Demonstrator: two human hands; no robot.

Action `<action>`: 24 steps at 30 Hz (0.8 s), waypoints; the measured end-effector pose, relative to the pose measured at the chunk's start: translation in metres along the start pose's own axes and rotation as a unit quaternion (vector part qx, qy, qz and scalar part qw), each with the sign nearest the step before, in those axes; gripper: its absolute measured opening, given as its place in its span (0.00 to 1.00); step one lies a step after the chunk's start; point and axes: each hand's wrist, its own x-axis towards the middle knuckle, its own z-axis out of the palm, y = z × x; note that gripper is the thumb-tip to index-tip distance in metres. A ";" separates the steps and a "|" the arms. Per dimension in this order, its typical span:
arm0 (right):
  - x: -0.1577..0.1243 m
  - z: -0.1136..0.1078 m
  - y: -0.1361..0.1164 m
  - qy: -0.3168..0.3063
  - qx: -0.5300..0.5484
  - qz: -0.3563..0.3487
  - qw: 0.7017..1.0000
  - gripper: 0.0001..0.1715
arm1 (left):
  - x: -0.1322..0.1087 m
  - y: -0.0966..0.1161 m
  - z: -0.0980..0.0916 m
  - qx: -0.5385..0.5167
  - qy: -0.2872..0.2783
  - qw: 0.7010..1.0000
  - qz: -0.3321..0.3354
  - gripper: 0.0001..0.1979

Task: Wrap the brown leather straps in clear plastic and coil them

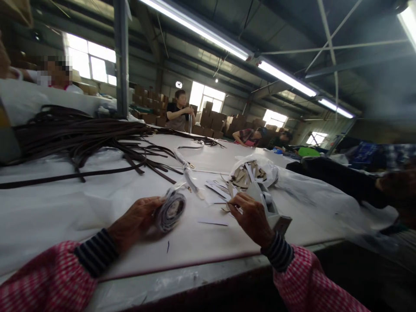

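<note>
A coiled strap in clear plastic point(170, 211) stands on edge above the white table, held by my left hand point(138, 219) with its fingers closed on the coil's left side. My right hand point(251, 216) is over the table to the right, thumb and fingers pinched near some thin paper strips point(217, 190); what lies between the fingertips is too small to make out. Just right of that hand is a grey tape dispenser point(268, 203). A single white strip point(212, 222) lies flat between my hands.
Dark straps point(81, 134) are heaped at the left. A plastic bag of tan strips point(250, 173) sits beyond my right hand. One wrapped strap point(190, 175) lies mid-table. A person point(178, 112) stands across the table; others are left and right.
</note>
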 end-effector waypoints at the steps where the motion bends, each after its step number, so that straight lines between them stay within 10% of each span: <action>1: 0.003 0.001 -0.016 0.012 0.034 -0.029 0.999 0.09 | 0.000 -0.001 0.000 0.013 -0.021 1.000 0.005 0.16; 8: 0.015 0.030 -0.093 0.025 -0.010 -0.215 0.976 0.11 | 0.009 -0.010 -0.010 0.012 -0.072 0.997 0.030 0.16; 24: 0.016 0.054 -0.095 0.081 -0.110 -0.311 0.941 0.16 | 0.005 -0.007 -0.009 0.014 -0.078 0.996 0.035 0.16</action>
